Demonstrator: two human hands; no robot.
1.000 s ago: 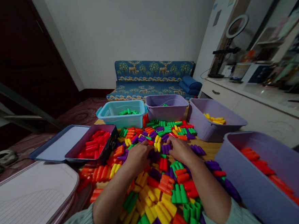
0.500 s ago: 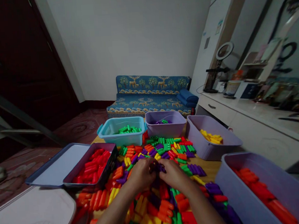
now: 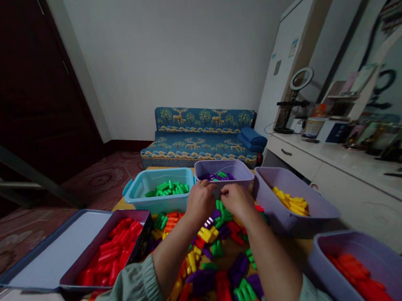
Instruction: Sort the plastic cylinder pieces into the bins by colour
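Observation:
My left hand (image 3: 199, 200) and my right hand (image 3: 237, 200) are raised side by side at the front rim of the middle lilac bin (image 3: 244, 174), which holds purple pieces and a few green ones. Both hands are curled shut. A bit of purple plastic (image 3: 215, 213) shows under the left fingers; most of what the hands enclose is hidden. Below them lies a pile of tube-shaped plastic pieces (image 3: 211, 255) in red, orange, yellow, green and purple on a wooden table.
A teal bin (image 3: 135, 192) with green pieces stands left of the lilac one. A lilac bin (image 3: 268, 182) with yellow pieces is to the right, another (image 3: 335, 255) with orange-red pieces nearer. A dark tin (image 3: 139, 246) of red pieces sits left, its lid (image 3: 46, 257) beside it. A blue sofa (image 3: 199, 132) is behind.
Both hands came together over purple pieces in the pile, then lifted and moved forward to the middle lilac bin. The view tilted up and shifted closer to the bins.

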